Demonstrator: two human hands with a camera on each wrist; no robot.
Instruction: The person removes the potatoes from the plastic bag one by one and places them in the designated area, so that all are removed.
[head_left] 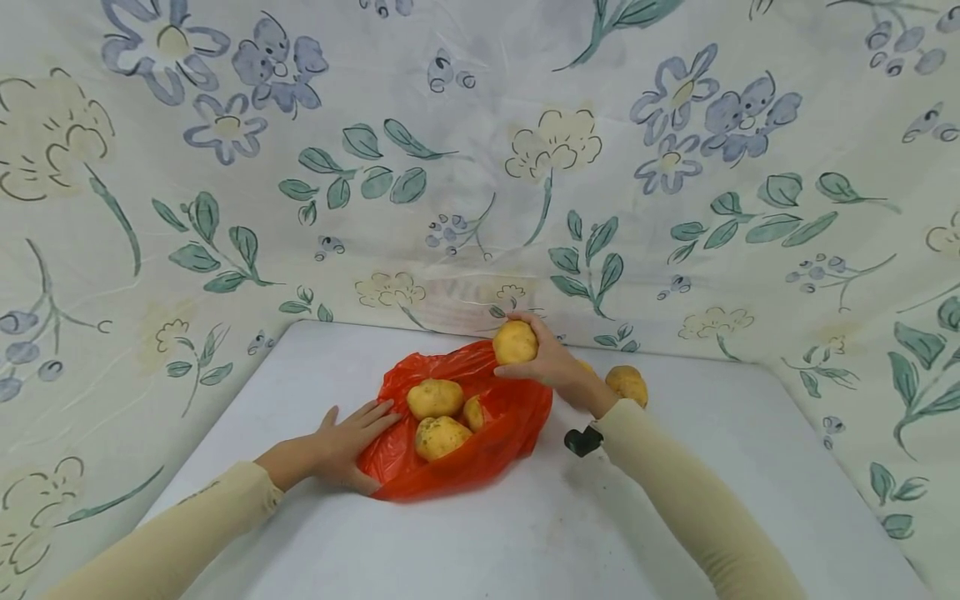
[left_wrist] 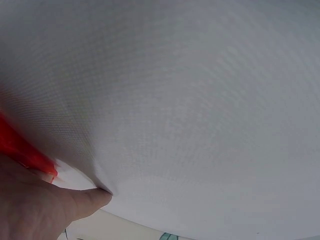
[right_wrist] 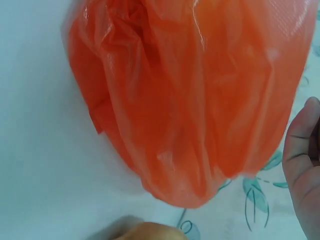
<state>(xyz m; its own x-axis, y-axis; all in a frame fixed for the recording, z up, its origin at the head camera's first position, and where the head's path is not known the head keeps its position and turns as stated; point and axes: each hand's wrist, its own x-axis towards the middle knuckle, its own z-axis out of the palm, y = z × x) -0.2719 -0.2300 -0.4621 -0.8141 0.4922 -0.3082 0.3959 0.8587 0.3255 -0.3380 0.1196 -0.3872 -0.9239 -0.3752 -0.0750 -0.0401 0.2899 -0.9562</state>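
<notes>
An orange plastic bag (head_left: 487, 442) lies open on the white table (head_left: 525, 533), with three yellow potatoes (head_left: 435, 398) showing in its mouth. My left hand (head_left: 348, 437) lies flat on the bag's left edge, fingers straight. My right hand (head_left: 542, 354) grips another potato (head_left: 514, 342) just above the bag's far rim. One more potato (head_left: 627, 384) sits on the table behind my right wrist. In the right wrist view the orange bag (right_wrist: 190, 100) fills the frame, a finger (right_wrist: 302, 150) shows at the right edge and a potato (right_wrist: 150, 232) at the bottom. The left wrist view shows my thumb (left_wrist: 75, 205) on the table beside the bag's edge (left_wrist: 22, 147).
A floral cloth (head_left: 480, 167) hangs as a backdrop behind and around the table on three sides. A small black device (head_left: 582, 439) is strapped at my right wrist. Bare table surface (head_left: 750, 433) lies to the front and right of the bag.
</notes>
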